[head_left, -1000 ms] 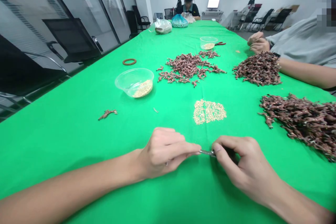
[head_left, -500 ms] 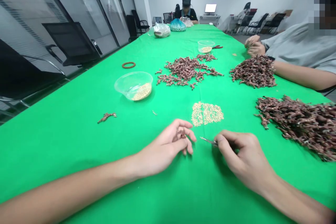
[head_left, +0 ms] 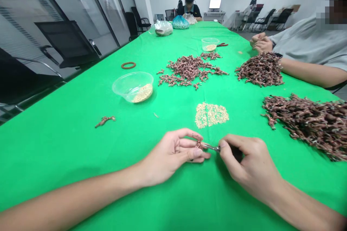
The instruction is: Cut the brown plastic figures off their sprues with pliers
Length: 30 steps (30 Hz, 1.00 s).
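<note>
My left hand (head_left: 180,153) holds a small brown twisted piece (head_left: 199,144) at its fingertips. My right hand (head_left: 246,162) is closed on thin metal tweezers (head_left: 212,147), whose tip meets the brown piece. Just beyond my hands, small golden grains (head_left: 213,114) lie spread in a flat patch on the green cloth (head_left: 114,198). To the left stands a clear plastic bowl (head_left: 121,86) with more golden grains inside. A single brown piece (head_left: 105,121) lies left of my left hand.
Brown pieces form a middle pile (head_left: 189,68), a right pile (head_left: 260,69) and a near-right pile (head_left: 311,122). Farther back are a small tub (head_left: 210,43), red-handled pliers (head_left: 222,44), a brown ring (head_left: 128,65) and plastic bags (head_left: 163,28). A person's hands (head_left: 261,42) rest at the right.
The tweezers' tip has come to the brown piece, where before there was a gap. My left fingers have closed in around the piece. The view has shifted slightly.
</note>
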Each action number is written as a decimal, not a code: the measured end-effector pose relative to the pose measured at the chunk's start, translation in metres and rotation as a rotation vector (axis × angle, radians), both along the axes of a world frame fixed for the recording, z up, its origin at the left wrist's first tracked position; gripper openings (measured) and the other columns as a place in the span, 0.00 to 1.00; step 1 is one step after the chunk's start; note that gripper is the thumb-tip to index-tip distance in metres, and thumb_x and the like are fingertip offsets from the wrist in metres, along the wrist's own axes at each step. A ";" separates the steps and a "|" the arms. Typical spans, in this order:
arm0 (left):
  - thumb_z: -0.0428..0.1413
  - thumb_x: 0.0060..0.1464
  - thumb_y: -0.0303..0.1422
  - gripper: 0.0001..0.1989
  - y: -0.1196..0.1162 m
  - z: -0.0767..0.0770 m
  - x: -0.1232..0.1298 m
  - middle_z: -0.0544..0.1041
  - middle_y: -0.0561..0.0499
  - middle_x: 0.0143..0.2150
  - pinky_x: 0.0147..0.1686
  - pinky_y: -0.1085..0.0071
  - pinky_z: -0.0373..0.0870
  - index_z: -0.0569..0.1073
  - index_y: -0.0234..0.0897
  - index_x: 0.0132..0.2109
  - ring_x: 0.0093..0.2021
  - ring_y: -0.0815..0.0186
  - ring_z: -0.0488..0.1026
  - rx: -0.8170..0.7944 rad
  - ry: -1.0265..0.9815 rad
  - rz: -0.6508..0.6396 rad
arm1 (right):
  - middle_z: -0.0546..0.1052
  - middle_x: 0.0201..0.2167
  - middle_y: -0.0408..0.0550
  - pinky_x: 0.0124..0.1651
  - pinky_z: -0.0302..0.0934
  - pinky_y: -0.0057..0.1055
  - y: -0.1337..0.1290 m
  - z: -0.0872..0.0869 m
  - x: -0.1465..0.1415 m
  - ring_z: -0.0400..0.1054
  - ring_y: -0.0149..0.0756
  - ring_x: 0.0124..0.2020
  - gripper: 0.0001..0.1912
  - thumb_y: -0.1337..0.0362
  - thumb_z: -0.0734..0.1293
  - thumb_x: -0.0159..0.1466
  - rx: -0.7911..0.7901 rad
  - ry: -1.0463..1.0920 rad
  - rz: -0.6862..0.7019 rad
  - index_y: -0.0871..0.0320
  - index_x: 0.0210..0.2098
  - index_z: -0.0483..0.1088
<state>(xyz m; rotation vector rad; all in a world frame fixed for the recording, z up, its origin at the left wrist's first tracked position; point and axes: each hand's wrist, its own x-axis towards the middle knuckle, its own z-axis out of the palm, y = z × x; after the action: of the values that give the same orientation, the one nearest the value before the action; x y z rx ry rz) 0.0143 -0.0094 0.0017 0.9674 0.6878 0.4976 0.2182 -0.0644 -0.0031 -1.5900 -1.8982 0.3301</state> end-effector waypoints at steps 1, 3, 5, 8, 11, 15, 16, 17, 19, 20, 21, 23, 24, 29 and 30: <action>0.66 0.54 0.31 0.19 0.000 0.000 0.000 0.82 0.38 0.44 0.47 0.67 0.76 0.69 0.29 0.48 0.44 0.61 0.81 0.001 0.007 0.001 | 0.59 0.15 0.37 0.23 0.46 0.29 0.000 0.000 0.000 0.52 0.24 0.17 0.18 0.63 0.59 0.66 0.002 -0.011 -0.007 0.57 0.20 0.60; 0.65 0.55 0.29 0.18 0.000 0.000 0.000 0.82 0.38 0.44 0.47 0.66 0.76 0.69 0.29 0.48 0.44 0.60 0.81 0.010 0.029 -0.003 | 0.58 0.15 0.37 0.23 0.46 0.29 -0.001 -0.001 0.000 0.51 0.25 0.17 0.18 0.62 0.60 0.66 0.003 -0.030 -0.021 0.57 0.19 0.58; 0.65 0.55 0.28 0.16 0.000 0.000 0.000 0.82 0.38 0.44 0.47 0.66 0.76 0.69 0.30 0.48 0.45 0.60 0.81 0.020 0.053 -0.008 | 0.58 0.15 0.37 0.23 0.45 0.30 -0.002 -0.001 0.001 0.50 0.25 0.17 0.18 0.62 0.60 0.66 0.003 -0.044 -0.031 0.56 0.19 0.57; 0.64 0.55 0.27 0.16 -0.001 0.001 0.000 0.82 0.39 0.44 0.46 0.66 0.76 0.69 0.30 0.47 0.45 0.59 0.81 0.030 0.068 -0.015 | 0.59 0.14 0.37 0.23 0.45 0.31 -0.003 -0.001 0.001 0.50 0.26 0.17 0.19 0.61 0.60 0.65 -0.015 -0.067 -0.041 0.56 0.19 0.56; 0.65 0.55 0.27 0.16 -0.002 0.001 0.000 0.82 0.39 0.44 0.46 0.66 0.76 0.69 0.30 0.47 0.45 0.59 0.81 0.033 0.070 -0.016 | 0.59 0.15 0.38 0.24 0.44 0.31 -0.003 -0.001 0.001 0.50 0.26 0.17 0.19 0.60 0.61 0.65 -0.035 -0.093 -0.052 0.56 0.19 0.57; 0.65 0.54 0.27 0.16 -0.002 0.000 0.000 0.82 0.38 0.44 0.46 0.66 0.76 0.68 0.31 0.47 0.45 0.58 0.81 0.027 0.073 -0.009 | 0.60 0.15 0.38 0.24 0.44 0.31 -0.003 -0.001 0.001 0.51 0.26 0.17 0.19 0.60 0.60 0.65 -0.024 -0.104 -0.053 0.56 0.19 0.58; 0.65 0.54 0.27 0.16 -0.002 0.000 0.001 0.82 0.38 0.44 0.46 0.66 0.76 0.68 0.31 0.46 0.45 0.58 0.82 0.024 0.073 -0.004 | 0.60 0.15 0.38 0.24 0.44 0.31 -0.003 -0.001 0.001 0.50 0.26 0.17 0.19 0.60 0.60 0.65 -0.025 -0.105 -0.054 0.56 0.19 0.58; 0.66 0.54 0.27 0.17 -0.002 0.000 0.001 0.82 0.39 0.44 0.45 0.66 0.76 0.68 0.31 0.46 0.45 0.58 0.82 0.023 0.075 -0.001 | 0.60 0.15 0.38 0.24 0.44 0.31 -0.003 -0.002 0.001 0.50 0.26 0.17 0.19 0.60 0.60 0.65 -0.029 -0.107 -0.056 0.56 0.19 0.59; 0.66 0.52 0.27 0.17 -0.002 -0.001 0.000 0.82 0.39 0.44 0.45 0.66 0.75 0.69 0.31 0.46 0.45 0.58 0.82 0.027 0.082 0.003 | 0.60 0.15 0.38 0.24 0.44 0.31 -0.003 -0.002 0.001 0.50 0.26 0.17 0.19 0.59 0.61 0.65 -0.041 -0.111 -0.060 0.56 0.19 0.59; 0.67 0.52 0.27 0.17 -0.002 -0.001 0.000 0.82 0.39 0.45 0.46 0.66 0.75 0.69 0.31 0.45 0.45 0.58 0.82 0.035 0.090 0.008 | 0.60 0.15 0.38 0.24 0.44 0.31 -0.003 -0.002 0.001 0.50 0.26 0.17 0.19 0.59 0.60 0.65 -0.047 -0.112 -0.060 0.56 0.19 0.59; 0.67 0.51 0.28 0.17 -0.002 -0.001 0.000 0.82 0.39 0.45 0.46 0.66 0.75 0.70 0.31 0.45 0.45 0.57 0.81 0.046 0.101 0.014 | 0.60 0.15 0.38 0.24 0.44 0.31 -0.003 -0.002 0.001 0.50 0.26 0.17 0.19 0.59 0.60 0.65 -0.053 -0.114 -0.059 0.56 0.19 0.59; 0.68 0.50 0.29 0.17 -0.002 -0.002 -0.001 0.82 0.40 0.44 0.46 0.66 0.75 0.71 0.30 0.44 0.45 0.57 0.81 0.058 0.118 0.023 | 0.60 0.15 0.38 0.24 0.44 0.31 -0.004 -0.001 0.001 0.50 0.27 0.17 0.19 0.59 0.60 0.65 -0.061 -0.119 -0.060 0.56 0.19 0.59; 0.69 0.49 0.29 0.17 -0.002 -0.002 -0.002 0.82 0.41 0.44 0.46 0.66 0.75 0.71 0.31 0.43 0.45 0.57 0.81 0.057 0.121 0.027 | 0.60 0.15 0.38 0.25 0.44 0.32 -0.003 -0.001 0.001 0.50 0.27 0.17 0.19 0.59 0.60 0.65 -0.064 -0.123 -0.060 0.56 0.19 0.59; 0.69 0.48 0.28 0.17 -0.002 -0.002 -0.002 0.82 0.42 0.44 0.45 0.67 0.75 0.71 0.31 0.42 0.44 0.59 0.82 0.037 0.101 0.039 | 0.60 0.15 0.38 0.24 0.44 0.32 -0.003 0.001 0.001 0.49 0.27 0.17 0.19 0.59 0.60 0.65 -0.066 -0.113 -0.060 0.56 0.19 0.58; 0.69 0.48 0.28 0.17 -0.002 -0.002 -0.002 0.82 0.42 0.44 0.45 0.68 0.75 0.71 0.31 0.42 0.44 0.59 0.82 0.033 0.098 0.039 | 0.59 0.15 0.38 0.24 0.44 0.32 -0.003 0.001 0.000 0.49 0.27 0.17 0.20 0.59 0.60 0.65 -0.065 -0.109 -0.060 0.56 0.18 0.58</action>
<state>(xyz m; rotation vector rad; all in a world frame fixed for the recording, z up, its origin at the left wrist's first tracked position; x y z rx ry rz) 0.0125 -0.0112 -0.0005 1.0162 0.7899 0.4994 0.2187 -0.0675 -0.0021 -1.7364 -1.9333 0.2877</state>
